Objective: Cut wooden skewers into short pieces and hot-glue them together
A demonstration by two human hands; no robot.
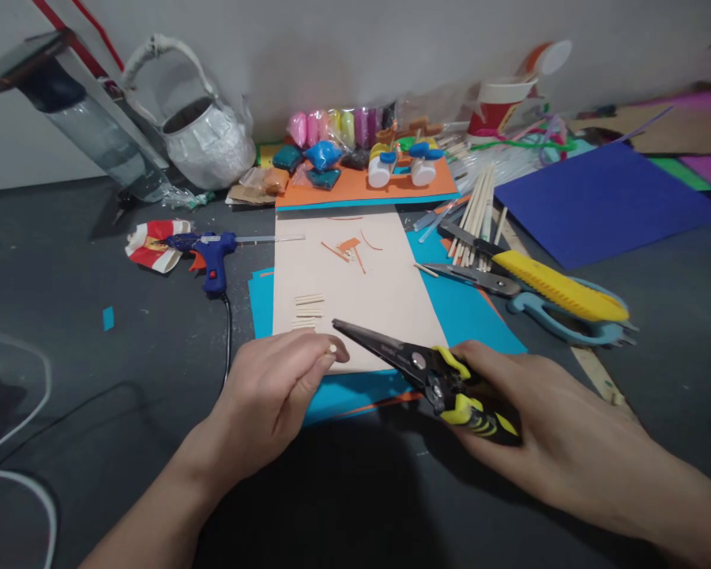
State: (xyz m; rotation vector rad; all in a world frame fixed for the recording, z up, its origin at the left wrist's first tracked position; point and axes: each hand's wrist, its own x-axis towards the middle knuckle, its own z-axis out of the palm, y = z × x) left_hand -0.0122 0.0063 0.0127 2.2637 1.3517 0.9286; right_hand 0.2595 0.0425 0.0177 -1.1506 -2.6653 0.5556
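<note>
My left hand (pixel 278 387) is closed in a pinch, low over the cream sheet. The pale cut end of a wooden stick (pixel 332 348) pokes out between its thumb and forefinger; the rest is hidden. My right hand (pixel 533 419) grips black and yellow shears (pixel 418 361), whose blades look nearly closed and point left, tip just above the stick's end but apart from it. Several short cut sticks (pixel 309 312) lie in rows on the cream sheet (pixel 385 300), beyond my left hand. Orange paper scraps (pixel 349 246) rest farther up the sheet.
A blue glue gun (pixel 215 257) lies left of the sheet, its cord trailing toward me. At right are a yellow cutter (pixel 560 286), blue-handled scissors (pixel 545 316) and wooden sticks (pixel 479 209). Behind stand clay packets (pixel 323 155), a silver pot (pixel 207 146) and a bottle (pixel 100 138).
</note>
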